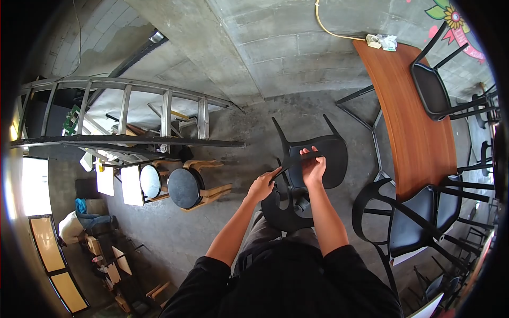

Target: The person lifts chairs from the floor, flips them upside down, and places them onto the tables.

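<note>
Black chair (318, 159), tipped, curved back

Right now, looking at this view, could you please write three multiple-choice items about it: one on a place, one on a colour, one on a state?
1. Where does the long wooden table stand, seen from the person?
A. to the right
B. to the left
C. behind

2. What colour is the chair that both hands hold?
A. white
B. black
C. red

3. How does the right hand meet the chair?
A. it hovers above, apart
B. it lies flat on the floor
C. its fingers curl over the backrest edge

Answers:
1 A, the brown tabletop runs along the right side of the picture.
2 B, its seat, backrest and legs are all black.
3 C, the fingers wrap the backrest's rim, while the left hand grips a thin black part of it.
</note>
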Motion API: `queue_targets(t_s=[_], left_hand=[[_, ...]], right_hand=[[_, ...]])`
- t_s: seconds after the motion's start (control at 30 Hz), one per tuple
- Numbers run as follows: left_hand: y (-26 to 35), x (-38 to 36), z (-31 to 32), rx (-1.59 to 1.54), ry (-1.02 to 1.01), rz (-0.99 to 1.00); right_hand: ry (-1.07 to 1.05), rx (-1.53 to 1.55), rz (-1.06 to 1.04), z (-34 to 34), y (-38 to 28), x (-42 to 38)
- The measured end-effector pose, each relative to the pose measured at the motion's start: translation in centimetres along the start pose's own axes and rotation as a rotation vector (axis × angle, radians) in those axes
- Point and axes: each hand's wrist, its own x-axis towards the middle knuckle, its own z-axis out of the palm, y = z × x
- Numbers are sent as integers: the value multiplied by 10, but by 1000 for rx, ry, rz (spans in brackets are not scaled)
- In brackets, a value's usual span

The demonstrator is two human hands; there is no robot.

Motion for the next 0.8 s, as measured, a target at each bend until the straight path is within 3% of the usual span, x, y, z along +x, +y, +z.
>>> queue_targets(t_s=[0.17,0.27,0.3,0.4,0.53,0.63,0.73,0.8], left_hand=[[10,-40,6,-29,1,43],[12,-56,0,-249,-32,251],[3,-56,6,-461,-12,256],[7,-51,-1,-903,20,-49],[4,14,-9,-895,278,-134],[-4,83,-19,-1206,311,-300],[77,89,-67,-1511,254,-296],[83,97,-62,-1606,230,-224]], right_hand=[[209,-28,14,14,-7,-34],[146,55,13,19,-26,-68],[125,76,10,24,-32,-84],[65,97,23,38,-42,-132],[-105,85,65,61,-42,-194],[-184,-78,61,78,-45,-242],[-150,-114,58,73,-49,-268],[-89,-27,47,61,-61,-274]])
